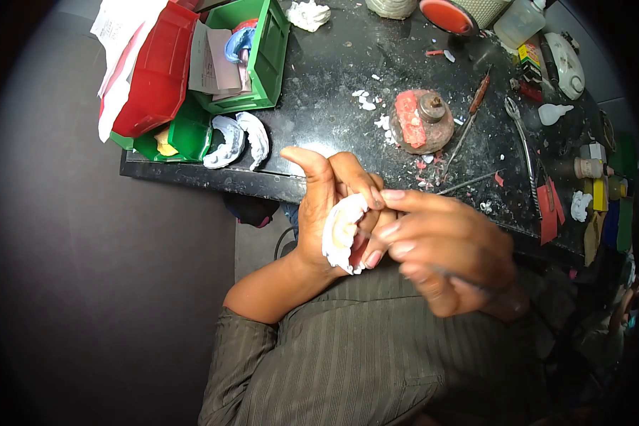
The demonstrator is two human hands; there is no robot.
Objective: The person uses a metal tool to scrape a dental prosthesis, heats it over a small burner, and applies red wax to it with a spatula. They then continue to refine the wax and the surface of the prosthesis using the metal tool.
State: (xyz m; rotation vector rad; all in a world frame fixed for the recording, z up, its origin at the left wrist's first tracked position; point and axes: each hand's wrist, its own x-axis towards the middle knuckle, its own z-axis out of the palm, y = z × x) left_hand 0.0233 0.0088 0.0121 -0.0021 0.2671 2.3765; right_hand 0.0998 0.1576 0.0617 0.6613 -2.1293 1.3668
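Note:
A white plaster dental cast [339, 231], horseshoe-shaped with a cream inner part and a little pink below, rests tilted in my left hand [318, 206]. The fingers of that hand curl round its far side, while the thumb sticks out to the left. My right hand [454, 248] is close beside it, smeared by motion, and grips a thin metal tool [373, 238]. The tool's thin end reaches toward the inner side of the cast; whether it touches cannot be made out. My right fingertips hide part of the cast's right edge.
On the dark bench are two dental impressions [227, 142], green bin [270, 64], red bin [156, 78], spirit burner with pink wax [422, 124], wooden-handled wax knife [480, 96], metal tool [524, 142], pink wax sheets [549, 213] and plaster crumbs. The bench's front edge [213, 181] lies beyond my left hand.

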